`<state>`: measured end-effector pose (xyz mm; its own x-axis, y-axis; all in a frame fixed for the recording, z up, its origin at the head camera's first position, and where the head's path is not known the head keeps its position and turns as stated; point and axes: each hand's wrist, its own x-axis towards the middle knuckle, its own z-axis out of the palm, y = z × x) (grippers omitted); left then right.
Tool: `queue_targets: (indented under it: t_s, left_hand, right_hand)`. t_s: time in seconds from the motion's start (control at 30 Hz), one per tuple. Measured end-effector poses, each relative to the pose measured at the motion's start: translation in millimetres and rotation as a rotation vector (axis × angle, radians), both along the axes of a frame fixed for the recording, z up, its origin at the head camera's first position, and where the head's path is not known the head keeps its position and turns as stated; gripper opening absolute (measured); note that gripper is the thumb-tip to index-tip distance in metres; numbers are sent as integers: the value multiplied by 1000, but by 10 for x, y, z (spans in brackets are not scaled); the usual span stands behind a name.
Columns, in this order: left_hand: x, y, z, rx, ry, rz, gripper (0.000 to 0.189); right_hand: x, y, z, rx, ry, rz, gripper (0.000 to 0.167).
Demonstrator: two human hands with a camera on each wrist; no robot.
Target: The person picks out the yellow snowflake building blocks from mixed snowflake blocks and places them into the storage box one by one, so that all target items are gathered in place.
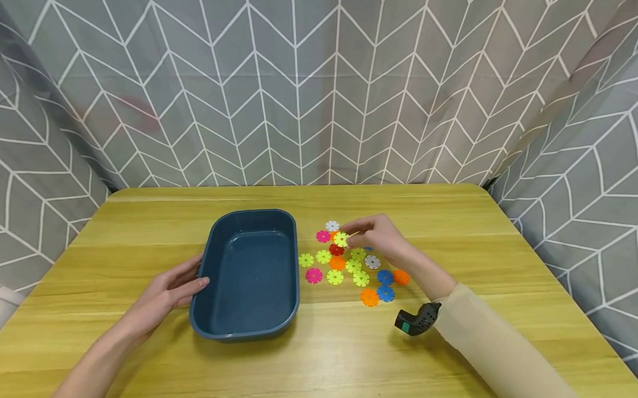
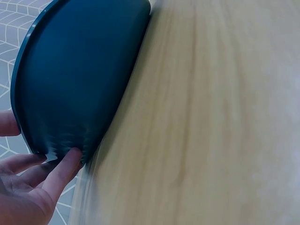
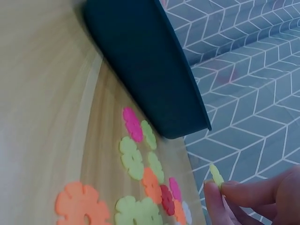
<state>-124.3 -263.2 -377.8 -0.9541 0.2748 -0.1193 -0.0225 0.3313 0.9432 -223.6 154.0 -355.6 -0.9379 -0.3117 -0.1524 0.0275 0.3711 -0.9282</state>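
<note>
A dark blue rectangular plastic bin (image 1: 254,273) stands on the table, its inside bare. My left hand (image 1: 165,298) grips its left side, the thumb over the rim and the fingers against the outer wall, as the left wrist view (image 2: 35,187) also shows. Between thumb and fingertips, my right hand (image 1: 381,239) pinches a yellow-green notched plastic disc (image 3: 216,176), raised above the other discs. Flat discs lie around and below that hand: several yellow-green (image 1: 335,277), pink (image 1: 314,275), orange (image 1: 369,297), blue (image 1: 385,293), white (image 1: 372,262), and one red (image 1: 336,250).
The wooden table (image 1: 438,360) ends at a patterned grey curtain (image 1: 315,104) at the back and sides. Discs spread just right of the bin, some overlapping. A black wrist device (image 1: 419,320) sits by the right sleeve.
</note>
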Motion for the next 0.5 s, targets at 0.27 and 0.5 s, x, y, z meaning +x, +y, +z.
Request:
queue_targets:
  t_s: [0.27,0.5]
  left_hand:
    - [0,5,12,-18,-3,2,72]
    - [2,3,8,1,-10,4,72]
  right_hand:
    - [-36,-86,64,-35,-44,36,39]
    - [-75,-179,121,-56,-53,73,38]
